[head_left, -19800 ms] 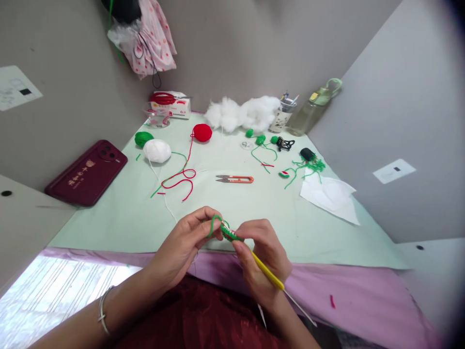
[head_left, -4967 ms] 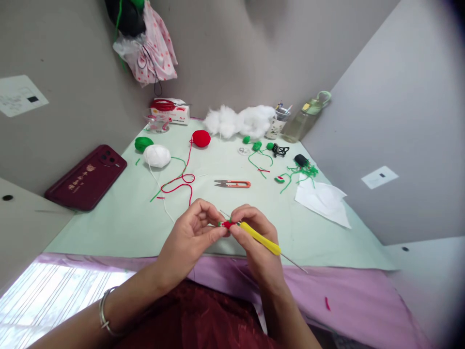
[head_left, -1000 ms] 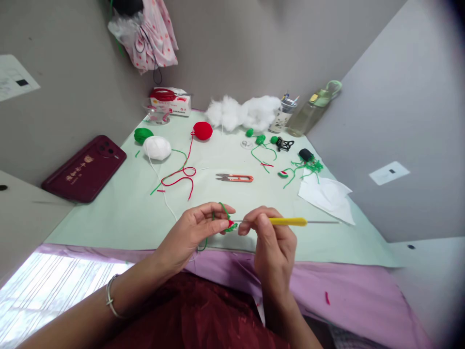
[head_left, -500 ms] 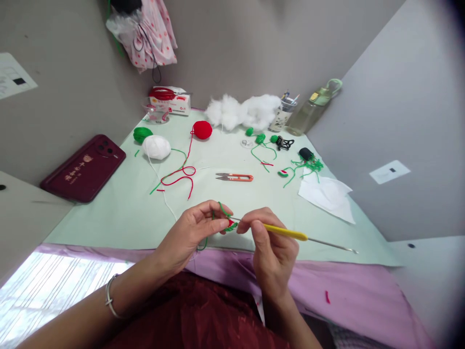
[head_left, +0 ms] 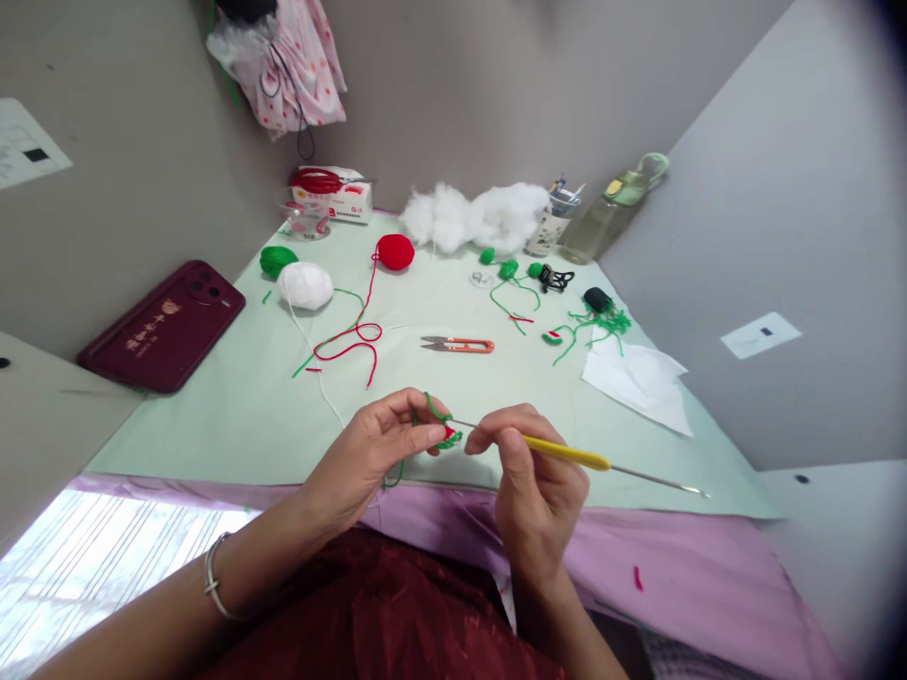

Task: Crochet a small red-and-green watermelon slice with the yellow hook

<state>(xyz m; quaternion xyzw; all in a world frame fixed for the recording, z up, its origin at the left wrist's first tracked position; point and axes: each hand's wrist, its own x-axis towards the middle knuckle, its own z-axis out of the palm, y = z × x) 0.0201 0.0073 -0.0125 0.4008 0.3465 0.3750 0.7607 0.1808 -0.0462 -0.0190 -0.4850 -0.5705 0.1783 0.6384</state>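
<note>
We are pinching the crocheted piece (head_left: 451,441) in our left hand (head_left: 379,441), the hook (head_left: 571,453) in our right hand (head_left: 535,482), risking dropped stitches should green yarn (head_left: 435,409) slacken.

Left grip (head_left: 383,439) pinches; right grip (head_left: 533,472) curls just beside it.

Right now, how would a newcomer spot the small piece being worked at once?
Find the pale green table, then the left hand above its near edge. Pinched there is a small red and green piece. Unlike the lookalike lying farther right, this one has the metal end of the hook at its upper edge.
</note>
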